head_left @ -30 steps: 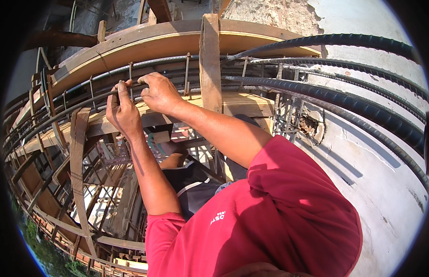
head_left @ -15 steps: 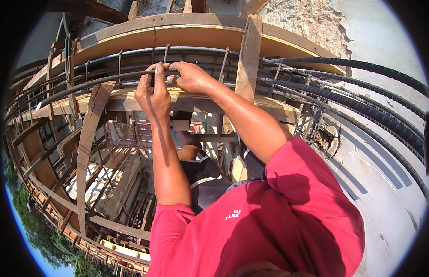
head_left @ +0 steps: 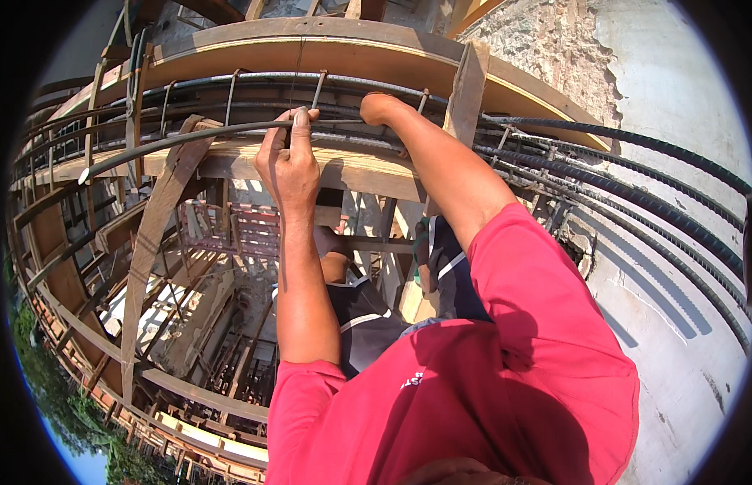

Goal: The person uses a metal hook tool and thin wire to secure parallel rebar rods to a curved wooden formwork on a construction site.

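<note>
My left hand (head_left: 289, 166) is closed around a long, dark steel rod (head_left: 182, 139), its thumb pressed along the top. The rod's pale cut end points to the left, and its other part runs right toward my other hand. My right hand (head_left: 379, 108) reaches in among the reinforcing bars (head_left: 344, 111) inside the timber formwork. Its fingers are bent down out of sight, so what they hold, if anything, is hidden. Close above my left hand hangs a thin dark wire (head_left: 298, 69). Steel stirrups (head_left: 320, 89) stand across the bars beside both hands.
A timber board (head_left: 311, 40) forms the far side of the formwork. One wooden brace (head_left: 465, 89) crosses it at right; another slanting plank (head_left: 162, 218) stands at left. Thick ribbed bars (head_left: 675, 202) stick out past the white wall (head_left: 667, 356). Below is an open drop with scaffolding.
My right hand has moved right, away from my left, and bent down among the bars. My left hand keeps its grip on the rod. The whole view has shifted slightly.
</note>
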A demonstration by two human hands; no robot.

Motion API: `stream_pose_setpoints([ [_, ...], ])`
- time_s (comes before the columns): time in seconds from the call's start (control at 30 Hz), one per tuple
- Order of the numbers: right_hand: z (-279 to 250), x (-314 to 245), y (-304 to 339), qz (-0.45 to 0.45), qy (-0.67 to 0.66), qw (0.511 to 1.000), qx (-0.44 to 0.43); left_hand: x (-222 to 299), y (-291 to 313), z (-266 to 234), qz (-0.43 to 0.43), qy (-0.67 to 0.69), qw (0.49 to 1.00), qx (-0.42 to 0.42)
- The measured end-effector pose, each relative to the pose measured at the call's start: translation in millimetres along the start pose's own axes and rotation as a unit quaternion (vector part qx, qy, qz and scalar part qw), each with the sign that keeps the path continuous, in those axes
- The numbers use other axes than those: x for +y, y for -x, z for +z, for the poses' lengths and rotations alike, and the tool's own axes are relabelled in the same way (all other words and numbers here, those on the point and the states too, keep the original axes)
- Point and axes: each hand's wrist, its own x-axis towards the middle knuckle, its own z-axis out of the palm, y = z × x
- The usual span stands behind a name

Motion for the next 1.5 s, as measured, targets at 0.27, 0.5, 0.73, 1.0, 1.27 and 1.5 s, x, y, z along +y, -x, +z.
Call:
stream_pose_setpoints([
  [0.27,10.7,-5.6,4.6,0.087,-0.116,0.988,-0.047,3.8,5.5,-1.9,-0.009,-0.042,0.999,-0.015],
  [0.5,15.9,-8.1,7.3,0.049,-0.082,0.995,-0.017,10.2,5.0,-2.9,-0.044,-0.039,0.998,-0.017],
  [0.73,21.0,-11.7,-11.6,0.084,-0.098,0.991,0.045,7.0,0.6,-4.2,-0.04,-0.02,0.999,-0.019],
  [1.0,5.0,-49.2,3.7,0.069,-0.175,0.979,0.074,-7.4,-3.8,-8.0,-0.051,-0.01,0.999,0.006],
  [1.27,-4.6,-47.6,26.6,0.064,-0.243,0.967,0.042,-6.7,-8.6,-16.0,-0.03,-0.062,0.997,0.04],
  [1.5,-9.0,-50.7,41.7,0.08,-0.271,0.956,0.083,0.1,-10.7,-14.1,-0.021,-0.092,0.995,0.043],
])
